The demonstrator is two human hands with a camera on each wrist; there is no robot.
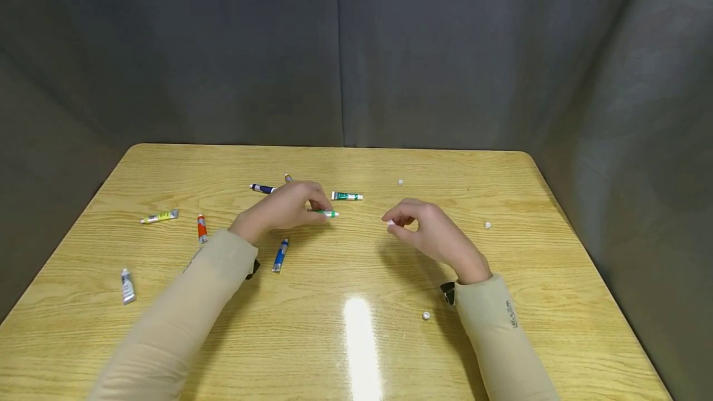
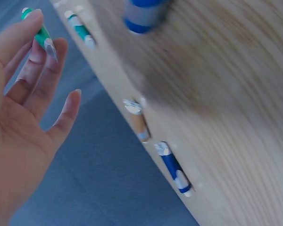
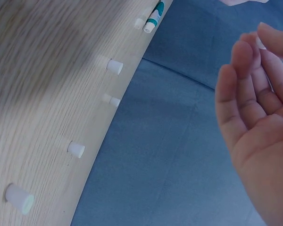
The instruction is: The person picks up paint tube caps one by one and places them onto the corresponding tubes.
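Note:
Out over the middle of the table, my left hand (image 1: pixel 289 204) pinches a light green paint tube (image 1: pixel 327 213) between thumb and fingers. The tube's white-tipped end points right; in the left wrist view its crimped silver end (image 2: pixel 50 47) sticks out past the fingers. My right hand (image 1: pixel 431 234), a short way to the right, pinches a small white cap (image 1: pixel 390 223) with thumb and fingertips. In the right wrist view that cap (image 3: pixel 260 43) is mostly hidden by the fingers. Hand and hand are apart. Just beyond the left hand lies a dark green paint tube (image 1: pixel 347 197).
On the left lie blue (image 1: pixel 281 256), dark blue (image 1: pixel 262 189), brown (image 1: pixel 288 178), red (image 1: pixel 202 229), yellow (image 1: pixel 159 217) and white (image 1: pixel 128 286) paint tubes. White caps stand on the right, one far back (image 1: pixel 400 182), another near the front (image 1: pixel 426 315). A grey curtain (image 1: pixel 434 54) hangs behind the table.

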